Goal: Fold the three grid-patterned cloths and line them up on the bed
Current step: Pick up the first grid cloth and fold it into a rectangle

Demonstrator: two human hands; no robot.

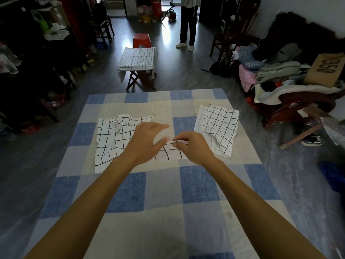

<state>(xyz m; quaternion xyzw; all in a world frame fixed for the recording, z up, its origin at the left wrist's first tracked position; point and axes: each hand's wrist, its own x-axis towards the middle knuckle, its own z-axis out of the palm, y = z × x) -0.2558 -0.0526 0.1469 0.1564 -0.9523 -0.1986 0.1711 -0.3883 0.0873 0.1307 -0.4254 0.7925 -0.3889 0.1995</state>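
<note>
Pinching an edge of the rumpled grid cloth [112, 143] toward eleven o'clock on the bed [162, 193], the right hand [193, 146] is holding it; the left hand [147, 139] is hovering straight-fingered, perhaps touching it. At two o'clock a wide-grid cloth [222, 124] is overlapping a fine-grid cloth [199, 118]; beyond, cardboard [324, 71] is showing "350".

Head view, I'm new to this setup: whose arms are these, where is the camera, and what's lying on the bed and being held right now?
There is no machine here: the arms are a person's, and the single picture comes from a camera worn on their head, looking forward and down. Before them is a bed with a blue-checked cover. A crumpled grid cloth lies on it; the right hand pinches one edge of it, and the left hand is spread open over it. Further right, a second grid cloth lies rumpled on top of a finer-gridded one.
</note>
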